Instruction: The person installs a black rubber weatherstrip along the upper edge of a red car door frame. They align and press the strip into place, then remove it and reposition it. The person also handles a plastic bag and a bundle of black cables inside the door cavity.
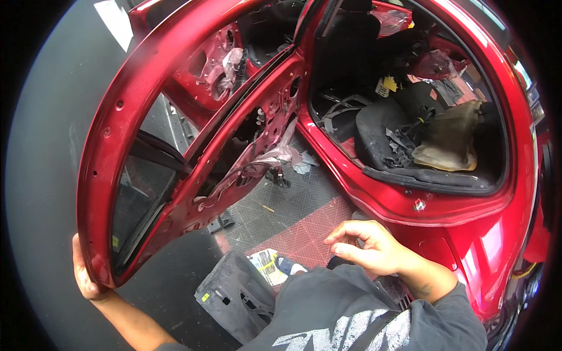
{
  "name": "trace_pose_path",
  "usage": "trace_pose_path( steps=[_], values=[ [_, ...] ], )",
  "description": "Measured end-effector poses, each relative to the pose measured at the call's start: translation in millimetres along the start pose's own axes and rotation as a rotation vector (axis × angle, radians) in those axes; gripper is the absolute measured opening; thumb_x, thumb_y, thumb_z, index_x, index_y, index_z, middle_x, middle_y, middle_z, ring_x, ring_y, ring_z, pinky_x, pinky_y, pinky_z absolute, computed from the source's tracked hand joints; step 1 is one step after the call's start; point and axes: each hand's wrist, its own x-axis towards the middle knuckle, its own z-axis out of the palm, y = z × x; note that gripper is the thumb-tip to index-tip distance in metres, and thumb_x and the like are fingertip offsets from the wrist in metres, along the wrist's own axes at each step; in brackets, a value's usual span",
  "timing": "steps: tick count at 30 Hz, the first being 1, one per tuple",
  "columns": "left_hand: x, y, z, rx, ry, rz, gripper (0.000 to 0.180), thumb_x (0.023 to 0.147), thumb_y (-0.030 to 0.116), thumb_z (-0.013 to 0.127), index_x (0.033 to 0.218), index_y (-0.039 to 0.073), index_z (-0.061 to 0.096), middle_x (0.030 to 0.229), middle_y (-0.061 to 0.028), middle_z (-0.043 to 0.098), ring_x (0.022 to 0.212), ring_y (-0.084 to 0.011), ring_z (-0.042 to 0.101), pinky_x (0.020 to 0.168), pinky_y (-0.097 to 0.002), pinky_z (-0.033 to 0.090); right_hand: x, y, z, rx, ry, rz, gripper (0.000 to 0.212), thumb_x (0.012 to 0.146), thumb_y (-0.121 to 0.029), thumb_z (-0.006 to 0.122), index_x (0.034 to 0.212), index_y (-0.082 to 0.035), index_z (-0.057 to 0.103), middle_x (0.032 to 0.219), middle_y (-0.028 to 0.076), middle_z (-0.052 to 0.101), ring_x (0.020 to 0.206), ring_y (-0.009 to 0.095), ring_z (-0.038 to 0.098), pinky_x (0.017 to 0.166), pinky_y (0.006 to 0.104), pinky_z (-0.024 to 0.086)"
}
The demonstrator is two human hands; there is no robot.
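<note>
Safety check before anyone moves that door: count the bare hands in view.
2. The left hand grips the lower end of the nearer red door's frame; the right hand is loosely curled beside the car's body, holding nothing visible. No others show.

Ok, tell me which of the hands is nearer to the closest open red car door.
Left. The left hand grips the red car door at its edge; the right hand is off to the right, apart from it.

The car door (231, 190) stands left of the seat (373, 124).
</note>
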Motion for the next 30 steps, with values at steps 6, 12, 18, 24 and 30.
trace_pose_path(
  steps=[6, 12, 18, 24, 30],
  values=[
    [20, -52, 85, 0.006, 0.195, 0.087, 0.117, 0.068, 0.037, 0.101, 0.164, 0.004, 0.042, 0.161, -0.0201, 0.054, 0.152, -0.0358, 0.052, 0.132, -0.0472, 0.037, 3, -46, 32, -0.645, 0.197, -0.623, 0.031, 0.092, -0.013, 0.088, 0.117, 0.0, 0.077, 0.107, 0.017, 0.075, 0.099, 0.032, 0.075, 0.085, 0.0422, 0.061],
    [19, -43, 170, -0.103, 0.248, 0.18, 0.113, 0.07, 0.037, 0.102, 0.161, 0.008, 0.042, 0.166, -0.0251, 0.047, 0.157, -0.0367, 0.047, 0.133, -0.0508, 0.034, 1, -114, 127, -0.719, 0.323, -0.722, 0.046, 0.096, -0.031, 0.087, 0.13, -0.002, 0.075, 0.122, 0.016, 0.073, 0.111, 0.035, 0.07, 0.094, 0.0451, 0.058],
    [65, 7, 238, 0.173, -0.023, 0.576, 0.092, 0.077, 0.01, 0.084, 0.159, 0.0, 0.043, 0.159, -0.0232, 0.05, 0.161, -0.0421, 0.036, 0.131, -0.0519, 0.033, -10, -141, 209, -0.491, 0.775, -0.633, 0.095, 0.11, -0.075, 0.049, 0.152, 0.009, 0.058, 0.154, 0.027, 0.055, 0.139, 0.039, 0.061, 0.118, 0.0511, 0.05],
    [91, 31, 265, 0.22, -0.005, 0.596, 0.084, 0.075, -0.001, 0.074, 0.156, 0.003, 0.055, 0.16, -0.0239, 0.047, 0.161, -0.0466, 0.031, 0.13, -0.0547, 0.03, -28, -134, 194, -0.314, 0.958, -0.592, 0.104, 0.113, -0.078, 0.019, 0.154, 0.009, 0.058, 0.155, 0.021, 0.059, 0.145, 0.03, 0.057, 0.122, 0.0464, 0.045],
    [103, -12, 340, -0.139, 0.026, 0.773, 0.073, 0.082, 0.004, 0.081, 0.152, 0.014, 0.065, 0.17, -0.0311, 0.038, 0.162, -0.0547, 0.028, 0.129, -0.0596, 0.023, -35, -137, 144, -0.041, 0.951, -0.704, 0.083, 0.112, -0.064, 0.051, 0.151, 0.009, 0.06, 0.142, 0.016, 0.071, 0.137, 0.025, 0.064, 0.12, 0.0402, 0.045]
  ],
)
